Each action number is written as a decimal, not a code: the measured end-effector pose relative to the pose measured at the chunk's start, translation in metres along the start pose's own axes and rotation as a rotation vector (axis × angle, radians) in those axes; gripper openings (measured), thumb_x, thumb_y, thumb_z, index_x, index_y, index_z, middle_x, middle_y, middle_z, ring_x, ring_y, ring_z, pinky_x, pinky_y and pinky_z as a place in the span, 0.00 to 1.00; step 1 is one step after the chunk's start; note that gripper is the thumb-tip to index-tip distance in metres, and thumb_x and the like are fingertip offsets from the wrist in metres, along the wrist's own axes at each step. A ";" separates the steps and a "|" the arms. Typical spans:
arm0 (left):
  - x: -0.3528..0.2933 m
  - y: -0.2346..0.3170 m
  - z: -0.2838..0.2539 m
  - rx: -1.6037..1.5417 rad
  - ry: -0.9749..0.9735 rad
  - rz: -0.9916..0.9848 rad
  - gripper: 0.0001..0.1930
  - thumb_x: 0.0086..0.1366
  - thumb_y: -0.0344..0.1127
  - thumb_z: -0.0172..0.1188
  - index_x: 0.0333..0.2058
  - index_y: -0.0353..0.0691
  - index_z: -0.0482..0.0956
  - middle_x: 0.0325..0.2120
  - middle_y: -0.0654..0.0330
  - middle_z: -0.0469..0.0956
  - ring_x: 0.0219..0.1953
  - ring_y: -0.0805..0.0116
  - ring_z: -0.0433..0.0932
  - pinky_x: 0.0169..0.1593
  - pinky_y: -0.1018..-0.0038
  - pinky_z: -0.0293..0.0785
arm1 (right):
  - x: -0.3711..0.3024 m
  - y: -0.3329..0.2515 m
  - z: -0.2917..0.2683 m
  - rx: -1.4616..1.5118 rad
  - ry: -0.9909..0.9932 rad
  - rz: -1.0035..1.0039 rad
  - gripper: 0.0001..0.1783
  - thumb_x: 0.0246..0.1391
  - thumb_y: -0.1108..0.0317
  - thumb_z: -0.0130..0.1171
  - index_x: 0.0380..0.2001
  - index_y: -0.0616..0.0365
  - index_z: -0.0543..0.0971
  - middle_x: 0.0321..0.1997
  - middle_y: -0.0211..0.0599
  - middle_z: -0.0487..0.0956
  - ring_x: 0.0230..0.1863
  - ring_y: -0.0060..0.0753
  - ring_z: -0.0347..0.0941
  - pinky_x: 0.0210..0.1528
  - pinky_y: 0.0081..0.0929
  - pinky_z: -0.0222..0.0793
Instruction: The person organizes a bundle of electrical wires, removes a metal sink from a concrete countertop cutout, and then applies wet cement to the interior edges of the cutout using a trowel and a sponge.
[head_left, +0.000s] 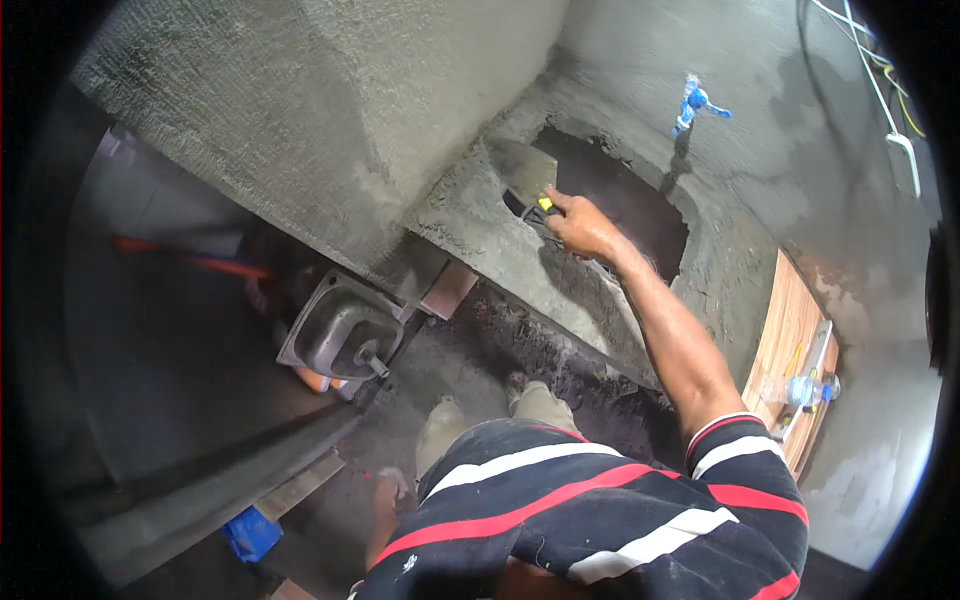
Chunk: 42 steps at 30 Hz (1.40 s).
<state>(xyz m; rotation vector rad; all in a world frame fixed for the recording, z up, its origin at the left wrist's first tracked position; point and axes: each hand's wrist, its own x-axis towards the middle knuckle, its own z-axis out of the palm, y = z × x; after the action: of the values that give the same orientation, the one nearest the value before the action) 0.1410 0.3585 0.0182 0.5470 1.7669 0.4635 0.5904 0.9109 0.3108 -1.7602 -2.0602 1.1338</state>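
"Grey mortared walls (430, 110) surround the work in the head view, above a ledge (450, 225) broken by a dark opening (625, 190). Location of the tool?"

"One trowel (528, 165), at the opening's left end."

"State of the right hand (585, 226)?"

"Fingers curled closed round the trowel's near end, beside a yellow part (545, 203)."

"Orientation?"

"Its flat blade lies ahead and leftward of that hand, long axis slanting up-left, roughly continuing the forearm's (665, 330) line. Whether it touches mortar, I cannot determine."

"Nearer hand?"

"Right, clearly. The left hand (395, 487) is low beside the striped shirt (520, 490), well apart from the trowel; its grip I cannot tell."
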 end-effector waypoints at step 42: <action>0.127 0.094 -0.086 0.037 -0.249 0.016 0.06 0.65 0.24 0.56 0.39 0.33 0.80 0.24 0.60 0.77 0.21 0.70 0.77 0.23 0.74 0.75 | -0.352 -0.009 0.090 0.659 0.504 0.580 0.38 0.58 0.70 0.54 0.73 0.55 0.60 0.25 0.28 0.71 0.18 0.18 0.67 0.22 0.21 0.67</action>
<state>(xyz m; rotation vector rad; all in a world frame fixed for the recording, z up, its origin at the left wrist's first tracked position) 0.0412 0.5065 -0.0062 0.6183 1.5363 0.3583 0.6236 0.5533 0.3661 -2.0198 -0.7788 1.1468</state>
